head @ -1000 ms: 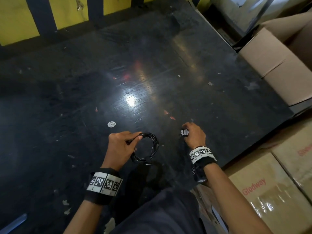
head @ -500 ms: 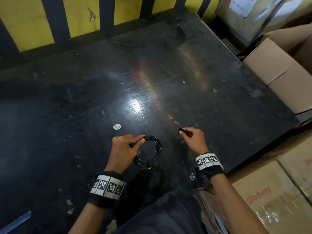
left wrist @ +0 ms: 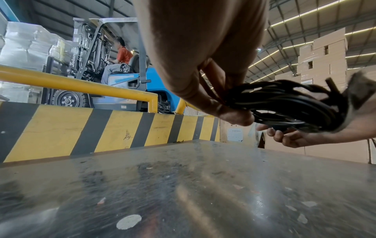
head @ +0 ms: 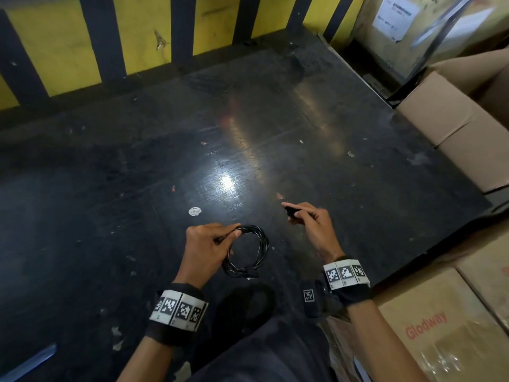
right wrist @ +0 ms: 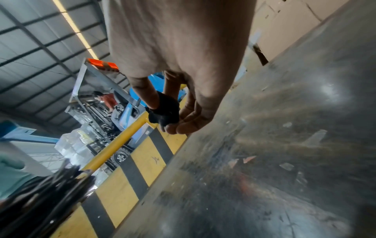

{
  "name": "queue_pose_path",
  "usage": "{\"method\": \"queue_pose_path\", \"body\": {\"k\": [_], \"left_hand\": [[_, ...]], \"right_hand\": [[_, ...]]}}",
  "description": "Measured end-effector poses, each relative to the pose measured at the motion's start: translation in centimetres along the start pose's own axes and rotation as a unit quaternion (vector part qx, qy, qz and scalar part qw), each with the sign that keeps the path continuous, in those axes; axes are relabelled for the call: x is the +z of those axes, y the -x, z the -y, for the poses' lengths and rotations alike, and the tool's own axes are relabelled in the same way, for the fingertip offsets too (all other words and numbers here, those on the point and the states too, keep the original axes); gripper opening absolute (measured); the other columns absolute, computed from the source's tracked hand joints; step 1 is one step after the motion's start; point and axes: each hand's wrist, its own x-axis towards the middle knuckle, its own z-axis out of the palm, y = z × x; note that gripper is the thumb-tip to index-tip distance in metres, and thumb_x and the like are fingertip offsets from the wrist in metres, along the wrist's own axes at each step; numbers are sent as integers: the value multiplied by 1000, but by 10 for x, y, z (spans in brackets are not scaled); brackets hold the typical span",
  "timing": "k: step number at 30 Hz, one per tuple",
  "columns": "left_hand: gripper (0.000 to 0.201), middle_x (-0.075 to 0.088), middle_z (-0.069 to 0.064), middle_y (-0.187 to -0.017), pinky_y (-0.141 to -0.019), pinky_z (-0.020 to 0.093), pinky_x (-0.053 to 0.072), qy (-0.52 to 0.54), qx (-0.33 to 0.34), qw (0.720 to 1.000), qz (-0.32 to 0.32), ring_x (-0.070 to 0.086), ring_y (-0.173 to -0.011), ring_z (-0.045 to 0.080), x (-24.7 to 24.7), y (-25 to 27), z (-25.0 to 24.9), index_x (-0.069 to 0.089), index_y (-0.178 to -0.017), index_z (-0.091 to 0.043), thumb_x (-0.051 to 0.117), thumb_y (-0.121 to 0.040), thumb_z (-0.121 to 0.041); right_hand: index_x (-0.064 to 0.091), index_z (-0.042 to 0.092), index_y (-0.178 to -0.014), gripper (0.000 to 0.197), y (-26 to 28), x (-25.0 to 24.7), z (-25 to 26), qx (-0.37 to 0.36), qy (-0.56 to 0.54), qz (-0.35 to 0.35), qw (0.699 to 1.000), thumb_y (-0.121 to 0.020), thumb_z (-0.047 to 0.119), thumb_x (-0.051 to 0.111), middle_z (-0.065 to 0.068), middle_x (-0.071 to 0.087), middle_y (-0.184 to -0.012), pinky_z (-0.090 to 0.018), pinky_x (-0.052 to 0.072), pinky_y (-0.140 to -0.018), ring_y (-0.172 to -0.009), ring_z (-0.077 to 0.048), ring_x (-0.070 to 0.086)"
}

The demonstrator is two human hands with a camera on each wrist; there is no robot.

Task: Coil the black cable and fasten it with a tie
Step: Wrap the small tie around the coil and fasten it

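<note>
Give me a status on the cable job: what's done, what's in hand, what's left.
Done: the black cable is wound into a round coil, gripped at its top edge by the left hand above the dark glossy tabletop.
In hand: the right hand pinches a small black strap, apparently the tie, clear of the coil.
Left: wrapping the tie around the loops and fastening it; nothing binds them yet.

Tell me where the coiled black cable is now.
In the head view, the coiled black cable hangs from the left hand, over the dark table's near edge.
</note>
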Motion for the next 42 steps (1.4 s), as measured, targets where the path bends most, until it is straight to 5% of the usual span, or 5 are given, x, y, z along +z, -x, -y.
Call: {"method": "queue_pose_path", "body": {"k": [14, 24, 31, 36, 42], "left_hand": [[16, 73, -8, -66, -53, 11, 50, 21, 29, 999, -1, 68, -47, 11, -6, 1, -15, 83, -100, -7, 81, -84, -6], [17, 71, -13, -67, -51, 15, 52, 27, 31, 999, -2, 68, -47, 9, -11, 2, -17, 83, -102, -7, 80, -85, -8], [17, 73, -3, -64, -50, 21, 54, 43, 37, 998, -2, 68, -47, 12, -15, 3, -22, 83, -101, -8, 80, -85, -10], [18, 72, -4, -63, -50, 24, 54, 59, 52, 997, 7, 68, -49, 12, -18, 3, -30, 83, -101, -8, 78, -86, -15], [18, 71, -17, -68, -52, 20, 53, 58, 66, 996, 14, 67, -49, 10, -22, 2, -33, 83, -103, -8, 79, -86, -7]], "right_hand": [[77, 11, -108, 30, 15, 11, 44, -103, 9, 65, 993, -83, -5, 78, -11, 76, -100, -19, 56, -85, -96, -14, 73], [75, 12, -83, 15, 16, 17, 48, -110, -5, 50, 993, -78, 18, 87, -17, 75, -84, -58, 49, -104, -84, -36, 73], [77, 19, -83, 13, 22, 28, 52, -189, 103, 9, 976, -77, 15, 87, 8, 74, -79, -39, 55, -72, -77, -17, 70], [78, 7, -84, 12, 23, 38, 50, -287, 145, -39, 946, -76, 6, 86, -2, 77, -82, -11, 47, -70, -77, -16, 72], [79, 15, -85, 10, 26, 36, 55, -226, 63, 50, 971, -79, 17, 86, -1, 81, -91, -46, 54, -88, -87, -25, 75]]}}
